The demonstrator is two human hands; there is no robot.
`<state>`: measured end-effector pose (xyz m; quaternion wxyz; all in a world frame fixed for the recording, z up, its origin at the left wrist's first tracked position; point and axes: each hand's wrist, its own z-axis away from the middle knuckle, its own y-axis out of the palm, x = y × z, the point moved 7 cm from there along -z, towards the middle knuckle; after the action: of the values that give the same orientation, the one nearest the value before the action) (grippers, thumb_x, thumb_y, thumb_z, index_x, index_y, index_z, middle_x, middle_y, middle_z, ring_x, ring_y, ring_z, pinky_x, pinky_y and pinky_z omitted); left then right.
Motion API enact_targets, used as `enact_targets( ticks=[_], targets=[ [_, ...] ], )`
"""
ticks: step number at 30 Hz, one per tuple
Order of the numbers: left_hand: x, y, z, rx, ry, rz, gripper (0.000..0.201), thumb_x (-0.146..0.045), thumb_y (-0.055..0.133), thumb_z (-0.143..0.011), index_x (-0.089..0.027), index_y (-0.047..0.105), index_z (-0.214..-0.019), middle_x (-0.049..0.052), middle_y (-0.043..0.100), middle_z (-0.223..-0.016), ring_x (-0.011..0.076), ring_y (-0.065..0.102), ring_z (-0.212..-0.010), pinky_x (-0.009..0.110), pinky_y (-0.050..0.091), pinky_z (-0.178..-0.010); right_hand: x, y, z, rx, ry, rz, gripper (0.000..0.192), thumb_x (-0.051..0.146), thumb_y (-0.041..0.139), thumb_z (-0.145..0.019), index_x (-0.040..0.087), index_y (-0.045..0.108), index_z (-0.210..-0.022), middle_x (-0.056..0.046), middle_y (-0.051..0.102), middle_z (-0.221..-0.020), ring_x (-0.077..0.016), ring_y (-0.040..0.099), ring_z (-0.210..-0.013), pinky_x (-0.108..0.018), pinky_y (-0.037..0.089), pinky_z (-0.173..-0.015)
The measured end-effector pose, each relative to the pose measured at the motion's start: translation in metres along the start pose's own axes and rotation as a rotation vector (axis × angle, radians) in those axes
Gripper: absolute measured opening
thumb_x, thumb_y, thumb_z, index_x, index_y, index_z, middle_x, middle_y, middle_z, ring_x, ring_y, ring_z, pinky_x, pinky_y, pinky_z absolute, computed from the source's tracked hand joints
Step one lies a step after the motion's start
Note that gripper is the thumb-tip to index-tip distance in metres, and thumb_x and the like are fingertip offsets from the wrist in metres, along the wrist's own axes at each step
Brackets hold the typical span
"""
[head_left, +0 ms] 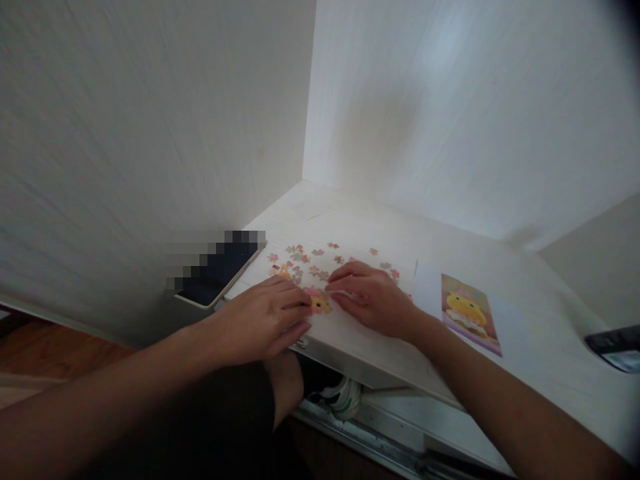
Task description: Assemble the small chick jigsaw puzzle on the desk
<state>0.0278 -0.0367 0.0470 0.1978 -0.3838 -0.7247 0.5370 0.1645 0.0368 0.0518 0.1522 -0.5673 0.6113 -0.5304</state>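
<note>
My left hand (263, 319) and my right hand (373, 299) rest palm down on a white desk (530, 347), fingertips nearly meeting over a small joined patch of puzzle pieces (319, 303) in pink and orange. Both hands press or pinch at this patch; the grip itself is hidden by the fingers. Several loose puzzle pieces (305, 257) lie scattered just beyond the fingers.
A picture card with a yellow duck-like figure (470, 312) lies to the right of my right hand. A tablet with a dark screen (220, 273) leans at the desk's left edge. A dark device (617, 347) sits at far right. White walls enclose the corner.
</note>
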Motion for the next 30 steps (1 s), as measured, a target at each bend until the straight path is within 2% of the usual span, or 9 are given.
enact_targets(
  ticks=[3,5,7,9,14,17,22,25,30],
  targets=[
    [0.0,-0.001,0.0,-0.013,0.012,0.007,0.021,-0.022,0.051,-0.097,-0.015,0.068,-0.106,0.011,0.069,-0.108,0.0239,0.063,-0.102,0.043,0.05,-0.094,-0.044,-0.037,0.005,-0.309,0.191,0.101,0.019,0.021,0.055,-0.09,0.02,0.073,-0.097,-0.009,0.071,-0.097,-0.0201,0.065,-0.091,-0.038,0.051,-0.085],
    [0.0,-0.001,0.0,-0.02,0.027,0.01,0.021,-0.022,0.051,-0.097,-0.015,0.067,-0.107,0.012,0.068,-0.111,0.0247,0.063,-0.105,0.044,0.05,-0.094,-0.074,-0.054,0.013,-0.415,0.314,0.143,0.019,0.024,0.055,-0.09,0.02,0.072,-0.097,-0.009,0.072,-0.098,-0.0191,0.065,-0.082,-0.036,0.053,-0.076],
    [0.0,-0.001,0.001,-0.02,0.038,0.012,0.022,-0.023,0.051,-0.097,-0.015,0.067,-0.109,0.013,0.068,-0.114,0.0253,0.062,-0.106,0.044,0.05,-0.095,-0.097,-0.06,0.018,-0.417,0.407,0.155,0.021,0.027,0.056,-0.089,0.019,0.072,-0.1,-0.009,0.072,-0.098,-0.0187,0.065,-0.078,-0.035,0.054,-0.071],
    [0.001,0.0,0.003,-0.01,0.035,0.013,0.023,-0.025,0.051,-0.097,-0.015,0.067,-0.11,0.012,0.068,-0.115,0.0254,0.062,-0.108,0.044,0.05,-0.097,-0.107,-0.058,0.019,-0.376,0.442,0.152,0.023,0.028,0.055,-0.088,0.018,0.072,-0.101,-0.009,0.073,-0.097,-0.0186,0.066,-0.078,-0.035,0.054,-0.072],
    [0.001,0.002,0.004,0.026,0.005,0.029,0.026,-0.028,0.051,-0.097,-0.016,0.067,-0.113,0.011,0.068,-0.118,0.0249,0.063,-0.109,0.043,0.051,-0.099,-0.098,-0.039,0.013,-0.204,0.367,0.117,0.024,0.025,0.055,-0.088,0.019,0.073,-0.103,-0.008,0.074,-0.097,-0.0172,0.066,-0.079,-0.032,0.053,-0.072],
    [0.001,0.001,0.003,0.03,-0.005,0.034,0.026,-0.029,0.051,-0.097,-0.016,0.068,-0.112,0.011,0.068,-0.118,0.0254,0.063,-0.108,0.043,0.052,-0.098,-0.098,-0.036,0.012,-0.162,0.367,0.117,0.025,0.022,0.053,-0.088,0.018,0.073,-0.103,-0.008,0.074,-0.097,-0.0177,0.066,-0.079,-0.033,0.053,-0.072],
    [0.001,-0.001,0.003,0.013,0.003,0.045,0.025,-0.027,0.053,-0.096,-0.017,0.068,-0.113,0.012,0.068,-0.118,0.025,0.064,-0.108,0.042,0.053,-0.096,-0.119,-0.052,0.021,-0.238,0.471,0.135,0.026,0.024,0.053,-0.089,0.017,0.073,-0.103,-0.009,0.074,-0.093,-0.0168,0.064,-0.073,-0.032,0.051,-0.071],
    [0.002,-0.003,0.004,-0.014,0.009,0.02,0.026,-0.027,0.054,-0.095,-0.018,0.066,-0.117,0.012,0.066,-0.121,0.0265,0.062,-0.112,0.045,0.053,-0.098,-0.129,-0.066,0.027,-0.309,0.525,0.138,0.026,0.031,0.061,-0.085,0.016,0.074,-0.101,-0.008,0.073,-0.084,-0.0149,0.06,-0.066,-0.03,0.048,-0.065],
    [0.008,-0.001,0.008,0.01,0.015,-0.003,0.032,-0.029,0.054,-0.095,-0.022,0.061,-0.126,0.012,0.06,-0.133,0.028,0.057,-0.121,0.048,0.051,-0.102,-0.14,-0.079,0.034,-0.319,0.645,0.081,0.037,0.052,0.067,-0.08,0.015,0.073,-0.075,-0.001,0.059,-0.055,-0.0107,0.046,-0.051,-0.027,0.033,-0.051]
  ],
)
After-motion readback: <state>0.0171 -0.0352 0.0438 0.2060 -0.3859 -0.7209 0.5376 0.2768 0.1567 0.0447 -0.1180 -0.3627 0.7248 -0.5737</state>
